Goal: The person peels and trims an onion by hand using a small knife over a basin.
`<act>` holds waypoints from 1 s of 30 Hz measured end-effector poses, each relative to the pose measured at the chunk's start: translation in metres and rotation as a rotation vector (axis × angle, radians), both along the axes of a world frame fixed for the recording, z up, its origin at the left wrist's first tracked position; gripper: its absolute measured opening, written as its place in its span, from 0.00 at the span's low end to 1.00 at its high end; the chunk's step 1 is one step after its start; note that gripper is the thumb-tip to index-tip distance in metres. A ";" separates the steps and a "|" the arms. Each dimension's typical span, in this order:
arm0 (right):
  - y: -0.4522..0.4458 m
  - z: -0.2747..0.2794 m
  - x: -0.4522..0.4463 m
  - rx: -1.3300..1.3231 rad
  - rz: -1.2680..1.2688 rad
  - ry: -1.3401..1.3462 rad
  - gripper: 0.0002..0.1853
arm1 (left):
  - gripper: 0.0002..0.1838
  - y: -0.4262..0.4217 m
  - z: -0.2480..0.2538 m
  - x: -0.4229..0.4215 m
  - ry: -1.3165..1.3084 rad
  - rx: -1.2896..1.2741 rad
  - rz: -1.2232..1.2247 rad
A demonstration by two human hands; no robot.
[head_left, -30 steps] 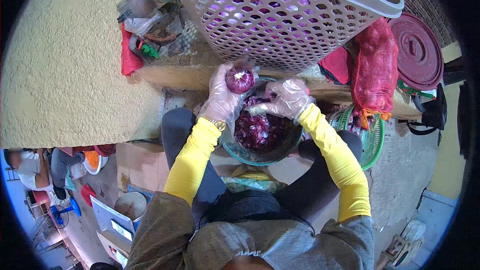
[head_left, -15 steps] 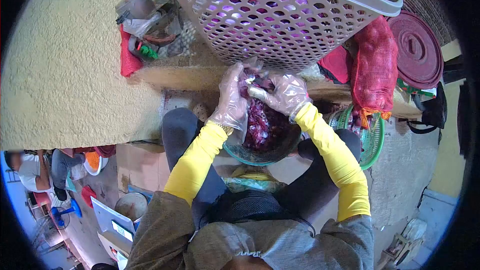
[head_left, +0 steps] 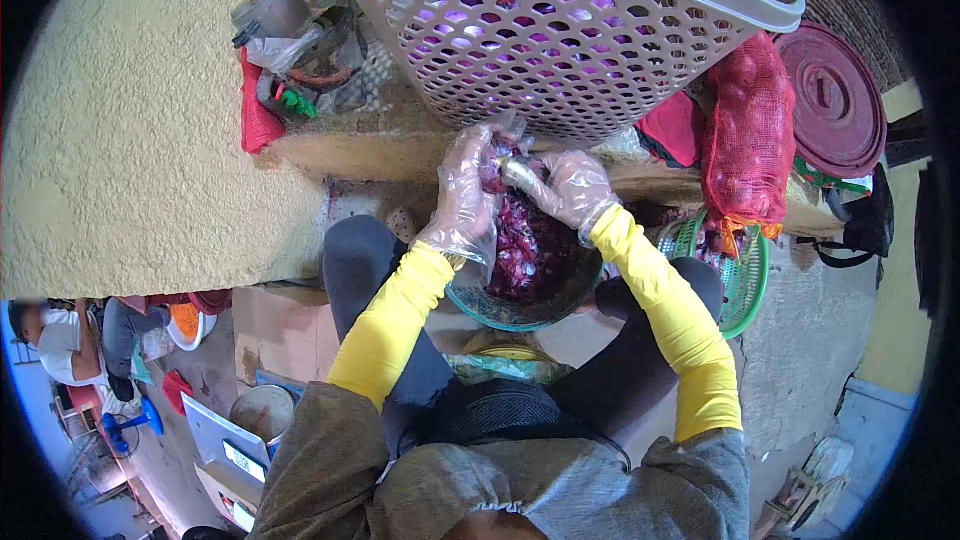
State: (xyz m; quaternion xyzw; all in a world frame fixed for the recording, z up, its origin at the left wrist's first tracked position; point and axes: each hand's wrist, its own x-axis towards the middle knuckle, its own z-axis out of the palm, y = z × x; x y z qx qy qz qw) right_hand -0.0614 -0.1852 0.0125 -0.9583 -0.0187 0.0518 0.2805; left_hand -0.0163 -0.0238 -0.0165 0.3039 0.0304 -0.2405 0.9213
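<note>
This seems a small food-preparation workspace: a red mesh sack (head_left: 748, 140), beige perforated plastic basket (head_left: 560, 25) and round green basin (head_left: 572, 287) of purple onion scraps (head_left: 522, 258) show it.

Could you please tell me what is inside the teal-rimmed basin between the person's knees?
The basin holds what look like purple onion skins. They cover its bottom, and the left hand and right hand hide part of its far side.

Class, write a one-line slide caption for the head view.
Gloved left hand holding a red onion, right hand against it, over a bowl of purple skins.
</note>
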 end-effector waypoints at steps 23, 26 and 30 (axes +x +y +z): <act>-0.007 0.002 -0.008 -0.031 0.207 -0.333 0.24 | 0.18 0.005 0.005 0.012 0.192 -0.051 0.003; -0.008 0.004 -0.007 -0.021 0.250 -0.386 0.23 | 0.16 0.005 0.011 0.010 0.233 -0.063 0.019; -0.007 0.014 -0.007 -0.178 0.240 -0.207 0.26 | 0.17 0.001 0.014 0.009 0.246 -0.135 -0.003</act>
